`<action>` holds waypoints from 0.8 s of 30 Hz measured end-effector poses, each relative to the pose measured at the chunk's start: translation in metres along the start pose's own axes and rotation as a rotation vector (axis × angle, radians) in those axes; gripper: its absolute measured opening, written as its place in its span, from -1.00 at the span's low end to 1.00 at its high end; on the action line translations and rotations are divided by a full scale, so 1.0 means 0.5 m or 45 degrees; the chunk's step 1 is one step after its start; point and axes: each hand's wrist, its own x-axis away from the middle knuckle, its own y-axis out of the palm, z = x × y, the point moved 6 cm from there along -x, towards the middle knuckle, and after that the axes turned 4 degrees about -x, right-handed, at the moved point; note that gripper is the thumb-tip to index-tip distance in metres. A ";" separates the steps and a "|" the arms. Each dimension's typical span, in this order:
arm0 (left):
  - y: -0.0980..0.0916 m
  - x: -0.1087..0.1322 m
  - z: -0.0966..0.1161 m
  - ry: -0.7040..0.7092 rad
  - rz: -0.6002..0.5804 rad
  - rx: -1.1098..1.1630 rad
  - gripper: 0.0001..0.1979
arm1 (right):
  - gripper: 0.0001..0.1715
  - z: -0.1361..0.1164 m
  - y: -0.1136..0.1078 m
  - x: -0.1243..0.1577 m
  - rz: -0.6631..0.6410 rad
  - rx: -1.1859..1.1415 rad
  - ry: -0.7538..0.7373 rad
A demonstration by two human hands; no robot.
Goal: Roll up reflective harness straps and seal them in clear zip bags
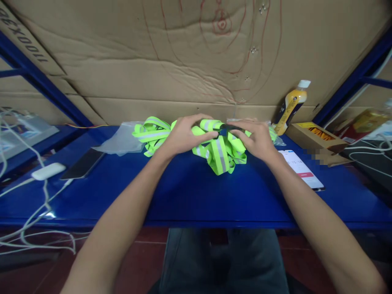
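Note:
A tangle of neon-yellow reflective straps point(221, 157) with silver stripes lies on the blue shelf in front of me. My left hand point(187, 132) grips a folded part of these straps between thumb and fingers. From the other side, my right hand point(255, 136) pinches a black piece point(229, 127) joined to the straps; its exact kind is hard to make out. Left of my left hand spreads another loose bundle of the same straps point(153, 134). Both palms are turned inward, so part of what they hold is hidden.
A clear plastic bag point(121, 139) lies at left, near a dark phone point(84, 163) and white cables point(45, 192). Rightward are a lit phone point(301, 167), a yellow drink bottle point(290, 108) and an open cardboard box point(318, 141). Cardboard point(122, 77) backs the shelf.

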 end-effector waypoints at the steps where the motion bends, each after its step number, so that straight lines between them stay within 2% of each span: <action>1: -0.010 -0.002 -0.018 -0.011 0.035 -0.003 -0.67 | -0.73 0.010 -0.010 0.000 0.045 -0.031 0.054; 3: -0.039 -0.006 -0.070 -0.115 0.235 0.047 -0.80 | -0.68 0.030 -0.031 0.001 0.166 -0.091 0.151; 6: -0.077 0.003 -0.147 -0.392 0.661 0.148 -0.90 | -0.57 0.042 -0.044 0.003 0.304 -0.095 0.220; 8: -0.082 0.010 -0.142 -0.384 0.784 0.088 -0.87 | -0.56 0.035 -0.043 0.005 0.388 -0.033 0.229; 11: -0.067 0.018 -0.045 -0.065 0.762 -0.176 -0.64 | -0.62 0.011 -0.031 0.007 0.436 0.044 0.161; 13: -0.035 0.020 0.024 0.123 0.568 -0.309 -0.51 | -0.69 -0.012 -0.014 0.005 0.327 0.056 0.030; 15: 0.003 0.019 0.065 0.258 0.310 -0.320 -0.52 | -0.73 -0.029 -0.001 0.005 0.224 0.068 -0.077; 16: 0.017 0.019 0.070 0.283 0.225 -0.304 -0.59 | -0.73 -0.033 0.000 0.005 0.205 0.091 -0.094; 17: 0.021 0.019 0.066 0.276 0.204 -0.295 -0.68 | -0.73 -0.033 -0.003 0.006 0.214 0.132 -0.094; 18: 0.017 0.019 0.053 0.236 0.248 -0.301 -0.75 | -0.73 -0.030 -0.009 0.008 0.244 0.188 -0.083; 20: -0.012 0.022 0.016 0.103 0.451 -0.354 -0.85 | -0.72 -0.017 -0.030 0.010 0.356 0.296 -0.033; 22: -0.046 0.028 -0.017 -0.021 0.620 -0.383 -0.89 | -0.66 0.006 -0.063 0.016 0.551 0.330 0.069; 24: -0.067 0.030 -0.031 -0.109 0.664 -0.341 -0.89 | -0.61 0.026 -0.094 0.023 0.737 0.307 0.159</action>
